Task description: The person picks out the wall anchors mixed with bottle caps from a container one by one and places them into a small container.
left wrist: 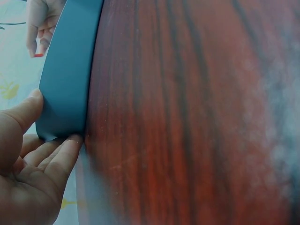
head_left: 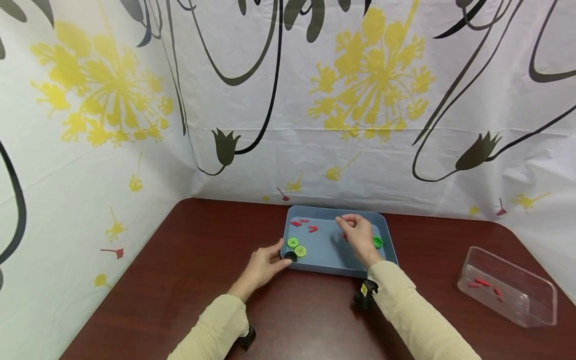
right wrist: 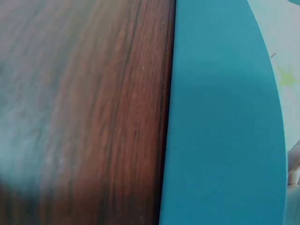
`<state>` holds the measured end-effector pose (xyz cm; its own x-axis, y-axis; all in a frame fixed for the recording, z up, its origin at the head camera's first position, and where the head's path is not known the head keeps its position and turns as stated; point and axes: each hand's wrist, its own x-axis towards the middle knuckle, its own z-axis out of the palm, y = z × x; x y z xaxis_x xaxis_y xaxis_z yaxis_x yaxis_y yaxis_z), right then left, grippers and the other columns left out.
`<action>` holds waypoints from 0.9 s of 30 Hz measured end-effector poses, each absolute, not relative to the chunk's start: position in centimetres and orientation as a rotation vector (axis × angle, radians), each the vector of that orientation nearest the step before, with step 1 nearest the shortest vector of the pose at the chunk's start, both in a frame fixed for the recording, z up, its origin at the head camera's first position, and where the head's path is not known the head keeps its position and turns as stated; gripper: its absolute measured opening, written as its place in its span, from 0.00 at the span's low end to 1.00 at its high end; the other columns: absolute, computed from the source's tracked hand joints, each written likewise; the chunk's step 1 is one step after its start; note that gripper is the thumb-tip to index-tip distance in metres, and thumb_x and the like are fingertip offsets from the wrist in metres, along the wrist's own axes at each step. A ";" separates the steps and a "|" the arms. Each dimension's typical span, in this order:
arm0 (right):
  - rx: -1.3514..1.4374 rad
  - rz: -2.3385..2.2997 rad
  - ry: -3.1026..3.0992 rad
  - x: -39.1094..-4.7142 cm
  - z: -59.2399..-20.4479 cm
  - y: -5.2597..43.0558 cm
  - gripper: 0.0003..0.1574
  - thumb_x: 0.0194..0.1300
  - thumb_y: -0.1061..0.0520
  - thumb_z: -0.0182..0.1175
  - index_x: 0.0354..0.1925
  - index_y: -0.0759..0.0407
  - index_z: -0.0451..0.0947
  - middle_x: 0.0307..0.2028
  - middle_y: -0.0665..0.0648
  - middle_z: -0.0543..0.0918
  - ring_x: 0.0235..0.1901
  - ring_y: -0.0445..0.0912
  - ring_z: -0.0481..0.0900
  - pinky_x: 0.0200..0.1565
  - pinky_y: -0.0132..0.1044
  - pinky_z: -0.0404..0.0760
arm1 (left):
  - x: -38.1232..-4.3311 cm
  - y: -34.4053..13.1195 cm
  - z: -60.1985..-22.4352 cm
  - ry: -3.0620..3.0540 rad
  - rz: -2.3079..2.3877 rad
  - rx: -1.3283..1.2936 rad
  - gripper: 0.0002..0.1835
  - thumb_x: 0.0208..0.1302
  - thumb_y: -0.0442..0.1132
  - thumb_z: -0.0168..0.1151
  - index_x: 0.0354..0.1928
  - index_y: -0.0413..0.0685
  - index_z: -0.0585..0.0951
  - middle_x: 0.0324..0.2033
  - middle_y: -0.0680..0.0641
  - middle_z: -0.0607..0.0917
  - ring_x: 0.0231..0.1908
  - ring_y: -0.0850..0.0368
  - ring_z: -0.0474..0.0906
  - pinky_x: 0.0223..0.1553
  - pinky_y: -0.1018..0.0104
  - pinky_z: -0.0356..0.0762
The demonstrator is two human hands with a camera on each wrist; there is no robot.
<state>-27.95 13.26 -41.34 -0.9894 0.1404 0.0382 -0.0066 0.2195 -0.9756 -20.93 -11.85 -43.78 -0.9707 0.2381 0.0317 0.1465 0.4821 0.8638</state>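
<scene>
A blue-grey tray (head_left: 324, 250) lies on the table. My left hand (head_left: 262, 267) holds its near left corner; the left wrist view shows the thumb at the rim and the fingers (left wrist: 65, 159) against the outer wall. Above the tray's right half, my right hand (head_left: 360, 237) pinches a small red stick (left wrist: 38, 56) between its fingertips. Several red sticks (head_left: 296, 223) lie at the tray's far left. Two light green caps (head_left: 300, 251) and a black cap (head_left: 291, 256) sit near the left corner. A darker green cap (head_left: 377, 242) is at the right, beside my right wrist.
A clear plastic box (head_left: 508, 287) with several red sticks (head_left: 482, 282) stands on the right of the dark wood table (head_left: 180, 280). A patterned white cloth (head_left: 270, 170) hangs behind the table and along its left side.
</scene>
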 end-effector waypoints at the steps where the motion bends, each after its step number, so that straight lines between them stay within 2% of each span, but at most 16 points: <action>1: -0.126 1.890 -2.351 -27.8 -41.2 13.4 0.16 0.65 0.57 0.59 0.44 0.69 0.73 0.22 0.47 0.74 0.18 0.38 0.70 0.26 0.31 0.75 | -20.9 -11.8 -43.8 2.623 1.515 0.341 0.36 0.62 0.42 0.63 0.68 0.40 0.62 0.66 0.38 0.66 0.57 0.47 0.74 0.50 0.60 0.78; 9: -0.093 1.899 -2.329 -26.6 -40.6 14.5 0.16 0.66 0.55 0.58 0.46 0.67 0.72 0.23 0.45 0.74 0.20 0.37 0.69 0.28 0.32 0.77 | -20.9 -11.9 -43.7 2.626 1.512 0.355 0.35 0.62 0.41 0.63 0.68 0.39 0.62 0.65 0.38 0.66 0.57 0.46 0.74 0.49 0.60 0.79; 14: -0.089 1.907 -2.309 -26.1 -40.4 14.9 0.17 0.67 0.55 0.57 0.46 0.68 0.72 0.21 0.43 0.74 0.18 0.36 0.68 0.27 0.28 0.75 | -21.0 -11.9 -43.9 2.627 1.508 0.362 0.35 0.62 0.42 0.63 0.68 0.39 0.62 0.65 0.38 0.66 0.57 0.46 0.74 0.49 0.60 0.79; 27: -0.142 1.920 -2.237 -25.7 -40.6 15.6 0.17 0.66 0.57 0.58 0.46 0.70 0.72 0.19 0.39 0.74 0.17 0.35 0.68 0.25 0.27 0.74 | -21.0 -12.0 -43.8 2.617 1.526 0.372 0.35 0.62 0.42 0.63 0.68 0.39 0.62 0.65 0.37 0.66 0.57 0.46 0.74 0.50 0.60 0.78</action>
